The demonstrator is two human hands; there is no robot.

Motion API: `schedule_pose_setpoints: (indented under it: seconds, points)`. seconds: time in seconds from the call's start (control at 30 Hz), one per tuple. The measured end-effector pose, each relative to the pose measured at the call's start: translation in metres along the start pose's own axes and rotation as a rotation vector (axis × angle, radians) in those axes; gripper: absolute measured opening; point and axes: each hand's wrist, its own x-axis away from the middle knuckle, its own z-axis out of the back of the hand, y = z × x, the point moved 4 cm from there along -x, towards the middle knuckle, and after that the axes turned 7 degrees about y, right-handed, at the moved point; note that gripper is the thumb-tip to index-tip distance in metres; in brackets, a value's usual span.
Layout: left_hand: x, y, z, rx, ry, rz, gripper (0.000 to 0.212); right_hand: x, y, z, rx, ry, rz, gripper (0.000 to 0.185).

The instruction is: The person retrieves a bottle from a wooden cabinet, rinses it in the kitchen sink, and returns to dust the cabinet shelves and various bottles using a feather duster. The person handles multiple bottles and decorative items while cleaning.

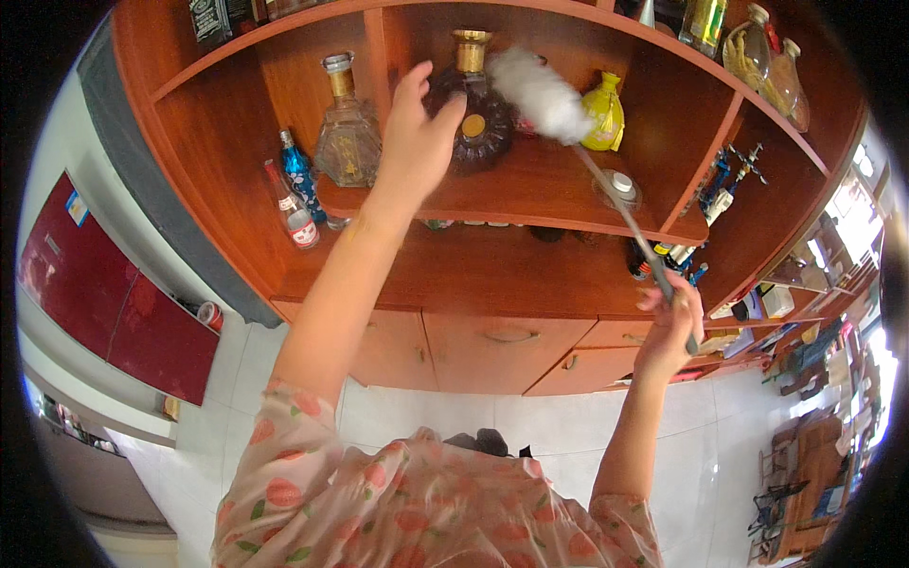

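My right hand grips the dark handle of a white fluffy duster, whose thin rod slants up and left into the cabinet. The duster's blurred head lies between a dark round glass bottle with a gold neck and a yellow-green bottle. Raised in front of the dark bottle's left side, my left hand has its fingers apart and nothing in them. Whether it touches the bottle I cannot tell. To its left stands a clear faceted decanter on the curved wooden shelf.
Lower left in the cabinet stand a blue bottle and a red-capped clear bottle. A small glass container with a white lid sits under the rod. An upright divider and an upper shelf edge frame the compartment. More bottles stand above.
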Motion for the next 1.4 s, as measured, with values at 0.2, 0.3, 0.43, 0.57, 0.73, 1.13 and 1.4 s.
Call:
schedule_pose_setpoints:
  seconds: [0.2, 0.3, 0.43, 0.57, 0.73, 1.13, 1.4]
  points:
    - [-0.081, -0.037, -0.054, -0.31, 0.013, -0.005, 0.062, 0.007, -0.015, 0.017, 0.114, -0.042, 0.004, 0.027]
    - [-0.102, -0.065, -0.069, -0.353, 0.019, 0.004, 0.038, 0.009, -0.024, 0.0, 0.091, 0.044, 0.055, 0.026]
    - [-0.105, -0.068, -0.078, -0.412, -0.047, 0.039, 0.034, 0.004, -0.029, -0.007, 0.253, -0.142, 0.034, 0.026]
    - [-0.1, -0.06, -0.076, -0.479, 0.034, -0.057, 0.041, 0.015, -0.035, 0.023, 0.183, -0.046, 0.125, 0.025]
    - [-0.055, -0.023, -0.065, -0.333, 0.1, -0.164, 0.041, 0.03, -0.05, 0.063, 0.244, 0.087, 0.032, 0.024]
    - [0.124, 0.088, 0.13, 0.214, 0.059, 0.171, 0.05, 0.007, -0.026, -0.008, 0.388, -0.284, 0.111, 0.02]
    - [0.183, 0.071, 0.224, -0.08, 0.114, 0.178, 0.055, 0.02, -0.027, -0.064, 0.358, -0.554, 0.2, 0.023]
